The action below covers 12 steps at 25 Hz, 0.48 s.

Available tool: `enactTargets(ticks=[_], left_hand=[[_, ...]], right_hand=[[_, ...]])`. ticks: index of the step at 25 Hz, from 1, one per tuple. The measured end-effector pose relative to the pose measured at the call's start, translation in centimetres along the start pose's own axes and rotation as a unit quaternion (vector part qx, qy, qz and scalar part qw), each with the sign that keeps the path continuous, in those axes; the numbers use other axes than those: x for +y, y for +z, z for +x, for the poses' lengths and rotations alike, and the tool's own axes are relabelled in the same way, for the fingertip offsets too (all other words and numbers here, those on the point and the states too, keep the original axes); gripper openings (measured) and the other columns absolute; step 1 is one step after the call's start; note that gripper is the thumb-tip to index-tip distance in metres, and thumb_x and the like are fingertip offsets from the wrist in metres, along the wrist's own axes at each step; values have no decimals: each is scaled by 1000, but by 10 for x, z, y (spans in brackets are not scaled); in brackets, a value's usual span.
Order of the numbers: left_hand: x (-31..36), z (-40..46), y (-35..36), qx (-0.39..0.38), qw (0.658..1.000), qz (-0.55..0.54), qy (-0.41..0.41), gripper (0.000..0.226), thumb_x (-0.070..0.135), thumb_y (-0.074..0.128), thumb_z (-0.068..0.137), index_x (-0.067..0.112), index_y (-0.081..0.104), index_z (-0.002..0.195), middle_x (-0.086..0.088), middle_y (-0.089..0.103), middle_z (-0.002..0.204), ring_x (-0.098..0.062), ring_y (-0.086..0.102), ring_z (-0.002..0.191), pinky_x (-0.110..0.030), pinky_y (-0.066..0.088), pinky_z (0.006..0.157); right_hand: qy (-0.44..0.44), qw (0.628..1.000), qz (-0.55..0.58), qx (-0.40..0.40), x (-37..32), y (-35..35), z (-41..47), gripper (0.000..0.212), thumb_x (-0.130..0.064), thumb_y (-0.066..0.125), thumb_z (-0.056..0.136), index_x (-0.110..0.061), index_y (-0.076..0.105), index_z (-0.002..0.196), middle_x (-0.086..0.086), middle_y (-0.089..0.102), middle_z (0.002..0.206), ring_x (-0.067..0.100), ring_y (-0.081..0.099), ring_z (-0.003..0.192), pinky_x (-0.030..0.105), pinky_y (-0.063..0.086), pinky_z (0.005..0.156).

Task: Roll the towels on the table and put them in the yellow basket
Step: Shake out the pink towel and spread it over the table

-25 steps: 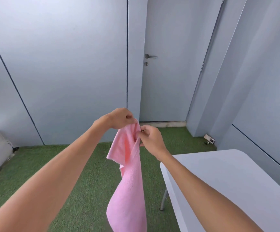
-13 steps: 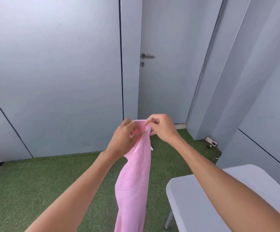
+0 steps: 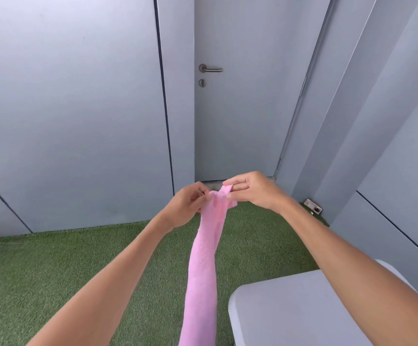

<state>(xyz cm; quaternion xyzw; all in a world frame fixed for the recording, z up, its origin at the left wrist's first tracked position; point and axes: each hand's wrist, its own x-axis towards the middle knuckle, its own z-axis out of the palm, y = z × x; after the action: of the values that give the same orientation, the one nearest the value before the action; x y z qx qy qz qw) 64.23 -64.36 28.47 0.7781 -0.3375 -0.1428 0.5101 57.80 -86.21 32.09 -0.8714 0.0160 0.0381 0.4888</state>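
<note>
Pink towel [image 3: 203, 265]: head view, held up in mid-air at top edge, hanging straight down as a narrow bunched strip past bottom of frame, over green turf floor [image 3: 53, 270], just left of white table [image 3: 290, 315] corner, not touching tabletop. Top edge pinched betw. both hands; rest of fabric below the grip, free.

Left hand [image 3: 186, 206]: fingers curled, pinching top-left of towel, palm toward towel, forearm reaching up from lower left.

Right hand [image 3: 255, 189]: thumb and fingers closed on top-right corner, small fabric tip showing betw. fingertips, back of hand up, forearm crossing above table corner.

Hands close together, nearly touching, approx. level.

Bkgd: grey door [image 3: 240, 108] w/ metal lever handle [image 3: 210, 69], grey wall panels.
</note>
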Motion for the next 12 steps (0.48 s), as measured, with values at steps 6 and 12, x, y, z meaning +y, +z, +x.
enactTargets(ticks=[6,12], left_hand=[[28,21,4,-70,997,31,-1,39,40,59,92,3,58,83,-3,45,67,-15,39,61,-27,30,56],[-19,14,-25,-30,986,155,-51,54,57,62,83,5,60,71,-5,50,59,-16,41,54,-30,31,56]], right_hand=[[-81,968,-164,173,6,-57,-4,11,-23,70,85,-13,72,82,6,68,80,18,65,72,29,56,68],[-39,940,-199,273,38,-103,8,12,-19,67,85,-11,65,77,4,64,68,3,55,60,26,41,62]])
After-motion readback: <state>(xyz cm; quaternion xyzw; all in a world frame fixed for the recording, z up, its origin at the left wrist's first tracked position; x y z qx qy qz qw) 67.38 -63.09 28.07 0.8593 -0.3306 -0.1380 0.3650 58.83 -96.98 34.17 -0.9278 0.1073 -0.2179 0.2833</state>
